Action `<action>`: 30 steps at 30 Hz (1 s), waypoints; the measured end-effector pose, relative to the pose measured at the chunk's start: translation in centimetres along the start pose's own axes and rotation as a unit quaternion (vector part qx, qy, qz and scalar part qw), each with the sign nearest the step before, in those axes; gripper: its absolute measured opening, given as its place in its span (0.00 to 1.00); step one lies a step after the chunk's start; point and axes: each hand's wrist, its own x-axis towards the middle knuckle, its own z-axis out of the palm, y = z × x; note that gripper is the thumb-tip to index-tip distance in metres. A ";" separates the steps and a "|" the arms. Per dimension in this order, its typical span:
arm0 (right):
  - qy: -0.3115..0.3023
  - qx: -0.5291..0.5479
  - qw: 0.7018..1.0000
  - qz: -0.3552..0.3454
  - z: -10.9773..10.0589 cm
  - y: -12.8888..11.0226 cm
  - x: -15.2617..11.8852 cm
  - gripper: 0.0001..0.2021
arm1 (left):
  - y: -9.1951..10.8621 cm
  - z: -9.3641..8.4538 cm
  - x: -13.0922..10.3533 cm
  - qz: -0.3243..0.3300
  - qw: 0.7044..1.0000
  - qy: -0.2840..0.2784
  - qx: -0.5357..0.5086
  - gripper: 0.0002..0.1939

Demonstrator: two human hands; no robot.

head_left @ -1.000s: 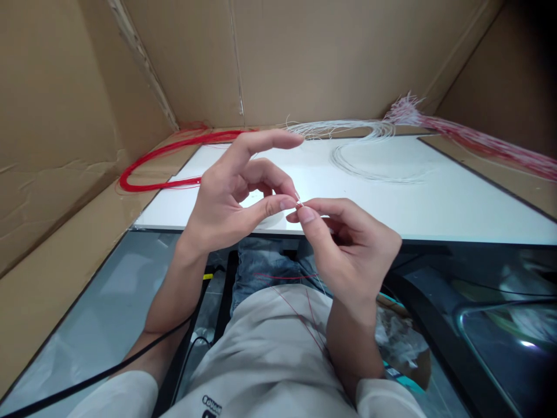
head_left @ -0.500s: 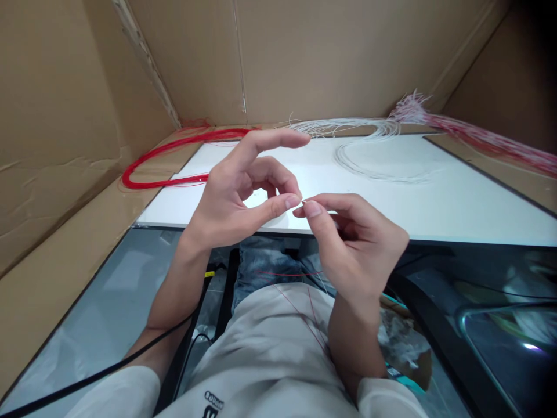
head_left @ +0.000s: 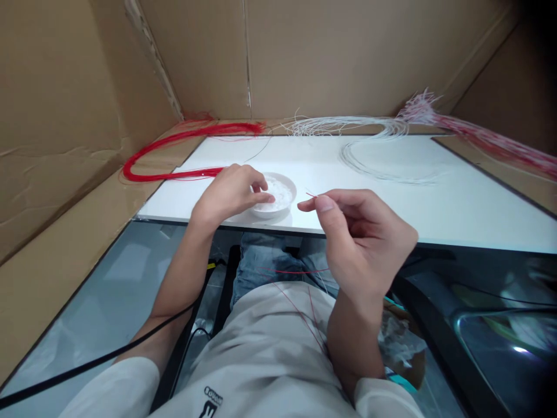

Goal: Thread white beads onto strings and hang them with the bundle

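The right hand [head_left: 363, 247] pinches a red wire [head_left: 310, 194], its tip poking past the fingertips, near the tabletop's [head_left: 461, 215] front edge; the left hand [head_left: 228, 194] has moved off it, fingers parted over the white dish [head_left: 292, 201].

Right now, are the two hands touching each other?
No, the left hand is at the round white bowl, with a visible gap to the right hand, which pinches a thin red wire.

Near the front edge of the table [head_left: 456, 203] — a bowl [head_left: 272, 213]. Behind and left, across the table's left edge, one wire bundle [head_left: 134, 165]. Behind and right, another bundle [head_left: 348, 123]; farther right, a third bundle [head_left: 491, 136] — behind all, a cardboard wall [head_left: 331, 64].
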 end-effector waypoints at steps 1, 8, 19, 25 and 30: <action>0.000 0.001 1.000 0.000 0.0 0.0 0.0 0.05 | 0.1 0.3 0.2 0.010 1.000 -0.012 -0.004 0.10; 0.001 -0.008 1.000 -0.005 0.1 0.0 -0.1 0.05 | 0.6 0.8 0.4 0.053 0.998 -0.022 0.001 0.07; -0.004 0.034 0.999 0.035 0.6 0.9 0.5 0.04 | 0.9 0.7 0.7 0.201 0.945 0.136 -0.221 0.05; 0.023 0.095 0.995 0.031 0.4 0.6 0.5 0.06 | 3.2 1.0 0.1 0.240 0.897 0.148 -0.340 0.14; 0.030 0.108 0.993 0.021 0.0 0.2 0.5 0.07 | 3.8 1.5 0.0 0.269 0.882 0.161 -0.351 0.12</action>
